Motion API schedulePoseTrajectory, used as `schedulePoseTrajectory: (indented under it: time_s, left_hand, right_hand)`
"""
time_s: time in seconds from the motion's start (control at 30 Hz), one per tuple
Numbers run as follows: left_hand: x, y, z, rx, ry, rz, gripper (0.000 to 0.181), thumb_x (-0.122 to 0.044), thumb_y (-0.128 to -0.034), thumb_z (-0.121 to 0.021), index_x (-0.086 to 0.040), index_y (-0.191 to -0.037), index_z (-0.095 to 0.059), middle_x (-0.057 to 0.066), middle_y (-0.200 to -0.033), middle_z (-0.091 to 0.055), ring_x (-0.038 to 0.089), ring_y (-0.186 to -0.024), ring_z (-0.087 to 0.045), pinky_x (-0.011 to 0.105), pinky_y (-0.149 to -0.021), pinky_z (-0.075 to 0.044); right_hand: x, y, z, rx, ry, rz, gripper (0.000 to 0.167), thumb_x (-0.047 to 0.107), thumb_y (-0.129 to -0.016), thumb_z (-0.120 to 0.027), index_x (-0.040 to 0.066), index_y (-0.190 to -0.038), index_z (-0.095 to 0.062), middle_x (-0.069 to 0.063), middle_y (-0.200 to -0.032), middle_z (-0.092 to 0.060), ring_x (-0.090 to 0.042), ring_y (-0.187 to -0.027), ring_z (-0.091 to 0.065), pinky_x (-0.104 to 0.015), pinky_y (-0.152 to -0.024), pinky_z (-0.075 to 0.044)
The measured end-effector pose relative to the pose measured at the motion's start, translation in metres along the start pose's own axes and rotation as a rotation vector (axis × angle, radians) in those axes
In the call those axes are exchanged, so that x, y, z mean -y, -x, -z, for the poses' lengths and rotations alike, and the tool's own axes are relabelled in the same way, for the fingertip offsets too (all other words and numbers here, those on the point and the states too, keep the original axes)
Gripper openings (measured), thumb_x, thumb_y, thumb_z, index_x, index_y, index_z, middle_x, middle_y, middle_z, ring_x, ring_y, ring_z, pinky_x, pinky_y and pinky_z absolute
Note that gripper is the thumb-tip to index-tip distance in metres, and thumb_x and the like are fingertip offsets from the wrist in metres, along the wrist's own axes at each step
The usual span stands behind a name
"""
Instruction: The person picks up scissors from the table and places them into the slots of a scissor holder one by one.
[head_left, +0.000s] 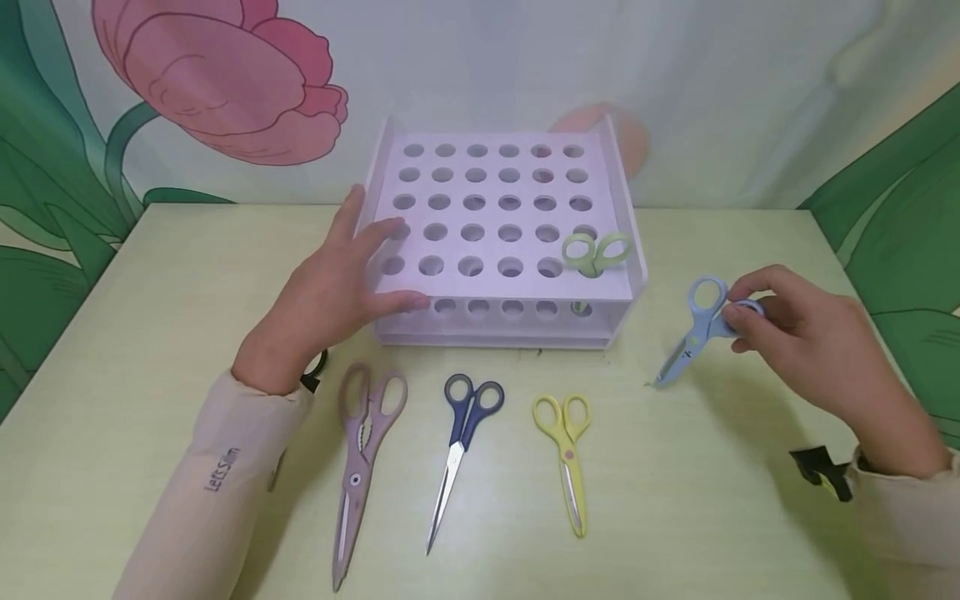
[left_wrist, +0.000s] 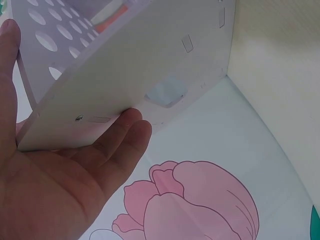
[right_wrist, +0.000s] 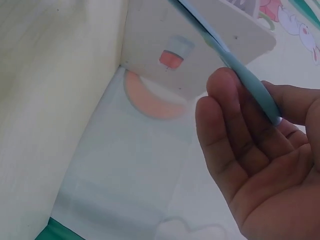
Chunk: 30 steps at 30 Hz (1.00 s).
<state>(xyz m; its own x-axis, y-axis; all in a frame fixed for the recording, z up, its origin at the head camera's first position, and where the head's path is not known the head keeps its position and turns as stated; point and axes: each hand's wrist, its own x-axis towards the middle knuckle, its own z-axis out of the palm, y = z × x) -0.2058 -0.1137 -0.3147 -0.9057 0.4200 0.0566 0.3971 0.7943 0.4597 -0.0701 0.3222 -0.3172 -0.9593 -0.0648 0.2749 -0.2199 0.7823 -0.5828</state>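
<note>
My left hand (head_left: 315, 287) grips the left side of a white rack (head_left: 491, 218) with rows of round holes. In the left wrist view, fingers of the left hand (left_wrist: 75, 175) lie against the outer face of the side panel (left_wrist: 120, 75). Light blue scissors (head_left: 699, 327) hang tips down to the right of the rack, one handle loop pinched by my right hand (head_left: 810, 342). The right wrist view shows the scissors (right_wrist: 250, 82) edge-on between thumb and fingers of the right hand (right_wrist: 260, 160). Green scissors (head_left: 592, 260) stand in the rack's front right hole.
Mauve scissors (head_left: 356, 480), dark blue scissors (head_left: 456, 454) and yellow scissors (head_left: 570, 457) lie in front of the rack on the pale table (head_left: 675, 517). Another black-handled pair (head_left: 315, 367) is partly hidden under my left forearm. A flower-print curtain (head_left: 480, 67) hangs behind.
</note>
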Motion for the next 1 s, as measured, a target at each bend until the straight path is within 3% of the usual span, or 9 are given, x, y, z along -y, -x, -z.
schedulePoseTrajectory:
  time_s: [0.13,0.23,0.43,0.53,0.67,0.87,1.0]
  left_hand:
    - [-0.001,0.000,0.001,0.004,0.000,0.009,0.093,-0.054,-0.0785,-0.083,-0.018,-0.154,-0.042,0.008,-0.169,0.008,0.045,-0.124,-0.052,0.052,-0.090,-0.049]
    - [-0.001,-0.001,0.001,0.005,0.001,0.007,0.093,-0.053,-0.0789,-0.083,-0.019,-0.154,-0.041,0.008,-0.169,0.007,0.045,-0.126,-0.050,0.053,-0.091,-0.048]
    - [0.000,-0.001,0.000,-0.002,0.007,-0.001,0.093,-0.052,-0.0788,-0.084,-0.018,-0.154,-0.041,0.008,-0.169,0.007,0.044,-0.126,-0.050,0.052,-0.089,-0.049]
    - [0.000,-0.002,-0.001,-0.001,0.016,-0.002,0.094,-0.052,-0.0786,-0.084,-0.018,-0.155,-0.041,0.008,-0.169,0.007,0.043,-0.127,-0.049,0.051,-0.090,-0.049]
    - [0.001,-0.003,-0.002,-0.007,0.011,-0.014,0.095,-0.053,-0.0785,-0.084,-0.017,-0.155,-0.041,0.010,-0.169,0.005,0.042,-0.126,-0.051,0.050,-0.089,-0.049]
    - [0.001,-0.004,-0.002,-0.010,0.004,-0.017,0.094,-0.051,-0.0788,-0.084,-0.016,-0.154,-0.041,0.010,-0.169,0.005,0.041,-0.125,-0.052,0.048,-0.086,-0.050]
    - [0.001,-0.003,-0.002,-0.010,0.005,-0.010,0.093,-0.050,-0.0791,-0.085,-0.016,-0.154,-0.041,0.010,-0.169,0.005,0.041,-0.125,-0.051,0.047,-0.086,-0.050]
  right_hand:
    - [0.003,-0.002,0.006,-0.017,-0.141,-0.041,0.019,-0.001,-0.097,-0.066,0.005,-0.115,-0.063,0.011,-0.082,-0.074,-0.001,-0.066,-0.069,-0.012,-0.066,-0.047]
    - [0.009,-0.005,0.010,-0.047,-0.263,-0.029,0.020,-0.006,-0.096,-0.064,-0.001,-0.115,-0.064,0.011,-0.087,-0.074,-0.006,-0.066,-0.071,-0.014,-0.070,-0.051]
    - [0.025,-0.012,0.014,-0.053,-0.481,0.081,0.013,-0.015,-0.094,-0.061,-0.013,-0.104,-0.067,-0.005,-0.089,-0.075,-0.013,-0.070,-0.073,-0.023,-0.070,-0.056]
    - [0.031,-0.016,0.014,-0.050,-0.611,0.109,0.013,-0.018,-0.092,-0.060,-0.017,-0.103,-0.067,-0.011,-0.089,-0.075,-0.018,-0.068,-0.073,-0.025,-0.072,-0.057]
    - [0.039,-0.025,0.011,-0.054,-0.791,0.209,0.013,-0.022,-0.091,-0.056,-0.025,-0.103,-0.062,-0.020,-0.092,-0.072,-0.023,-0.068,-0.073,-0.029,-0.071,-0.058]
    - [0.057,-0.037,0.010,-0.098,-0.904,0.217,0.014,-0.021,-0.092,-0.056,-0.028,-0.104,-0.059,-0.027,-0.091,-0.070,-0.029,-0.070,-0.072,-0.034,-0.072,-0.058]
    - [0.069,-0.048,0.005,-0.109,-0.972,0.268,0.017,-0.022,-0.092,-0.056,-0.030,-0.106,-0.057,-0.031,-0.090,-0.068,-0.033,-0.070,-0.071,-0.037,-0.072,-0.058]
